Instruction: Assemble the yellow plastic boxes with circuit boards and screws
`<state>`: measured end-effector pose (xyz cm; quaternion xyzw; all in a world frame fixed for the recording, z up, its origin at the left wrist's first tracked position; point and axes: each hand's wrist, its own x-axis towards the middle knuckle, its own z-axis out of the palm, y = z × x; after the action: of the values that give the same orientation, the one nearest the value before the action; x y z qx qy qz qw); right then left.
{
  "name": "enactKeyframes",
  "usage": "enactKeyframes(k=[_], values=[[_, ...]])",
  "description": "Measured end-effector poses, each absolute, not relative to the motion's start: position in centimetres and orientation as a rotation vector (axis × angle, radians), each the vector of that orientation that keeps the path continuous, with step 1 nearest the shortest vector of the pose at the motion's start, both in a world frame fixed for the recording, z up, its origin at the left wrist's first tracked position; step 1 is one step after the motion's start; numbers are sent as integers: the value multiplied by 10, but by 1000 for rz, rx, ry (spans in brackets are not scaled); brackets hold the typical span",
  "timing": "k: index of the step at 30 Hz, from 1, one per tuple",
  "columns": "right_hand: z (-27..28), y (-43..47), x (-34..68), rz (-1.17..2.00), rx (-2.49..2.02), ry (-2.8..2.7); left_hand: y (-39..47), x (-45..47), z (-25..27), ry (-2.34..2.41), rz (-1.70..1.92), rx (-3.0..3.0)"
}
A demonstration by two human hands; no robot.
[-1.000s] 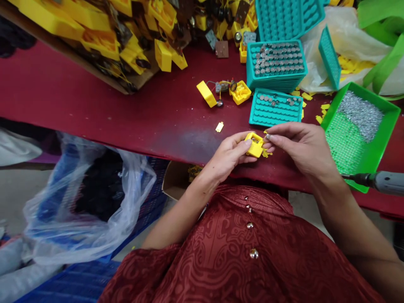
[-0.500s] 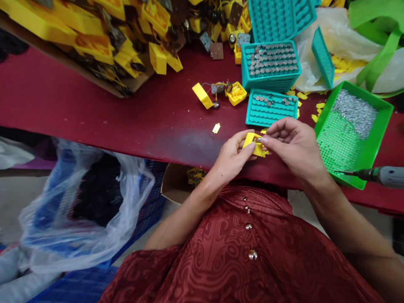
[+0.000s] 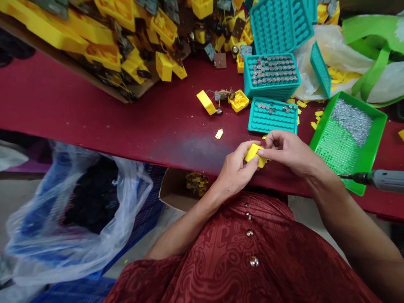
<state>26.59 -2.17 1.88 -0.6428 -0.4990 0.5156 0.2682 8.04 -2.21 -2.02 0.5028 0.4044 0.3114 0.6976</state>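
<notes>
Over the table's front edge, my left hand [image 3: 236, 170] grips a small yellow plastic case [image 3: 253, 153] between thumb and fingers. The case is tilted, and its inside is mostly hidden. My right hand [image 3: 292, 153] is closed at the case's right side, thumb tip on it and fingers curled; anything small in that pinch is hidden. Just beyond lies a teal tray [image 3: 273, 124] with several button cells [image 3: 263, 106] in its rows. A flat yellow battery cover [image 3: 219, 134] lies left of my hands.
A stacked teal tray block [image 3: 267, 90] holds rows of button cells. At right, a green basket [image 3: 375, 158] holds small screws [image 3: 353, 120], with an electric screwdriver [image 3: 383, 180] across its near end. A wired yellow assembly [image 3: 238, 101] lies mid-table; a carton [image 3: 126, 99] of yellow parts stands left.
The yellow case has turned in my left hand, so more of its closed outer face shows. The small silvery piece at my right fingertips is out of sight. The view has shifted slightly.
</notes>
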Motion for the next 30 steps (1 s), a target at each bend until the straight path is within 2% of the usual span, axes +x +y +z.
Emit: enactKeyframes(k=[3,5,10,13,25,30], values=[[26,-24,268,1489,-1637,-1326,-21,78,-16,873,714,992],[29,-23,272,1391,-1652,-1352,-18,75,-16,874,722,869],[16,3,293,464,-1900,-1571,-9,65,-19,898,730,740],[-1,25,300,217,-2048,-1790,-5,61,-22,912,734,721],[-21,41,303,129,-2145,-1878,2,58,-22,904,761,712],[-4,27,296,278,-2069,-1666,3,64,-21,904,780,640]])
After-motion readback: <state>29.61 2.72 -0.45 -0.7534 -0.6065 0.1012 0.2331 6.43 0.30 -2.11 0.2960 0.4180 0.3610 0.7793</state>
